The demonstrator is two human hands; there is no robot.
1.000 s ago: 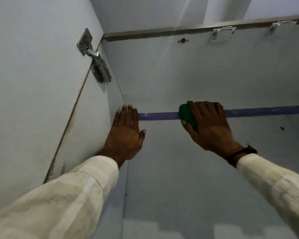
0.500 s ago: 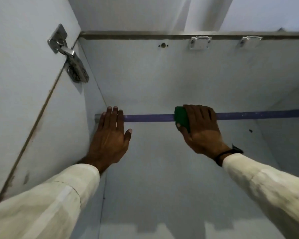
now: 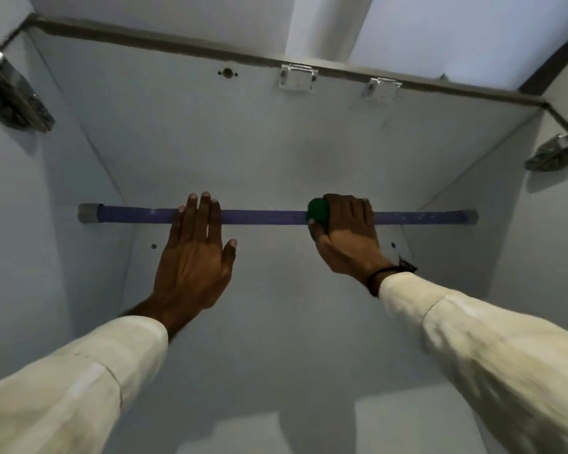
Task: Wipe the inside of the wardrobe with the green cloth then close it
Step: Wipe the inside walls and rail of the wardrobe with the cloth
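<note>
I look up into the white wardrobe. A purple hanging rail crosses it from side wall to side wall. My right hand is shut on the green cloth, which is bunched around the rail right of its middle; only the cloth's left end shows past my fingers. My left hand is flat and open, fingers together, its fingertips overlapping the rail left of the middle. Whether it touches the rail or the panel behind, I cannot tell.
Metal door hinges sit at the left edge and the right edge. Two small white brackets are fixed under the top front rail. White side walls close in on both sides.
The view has swung right, so both rail ends and the right hinge now show. My left hand has moved right, away from the left wall. My right hand still grips the cloth on the rail.
</note>
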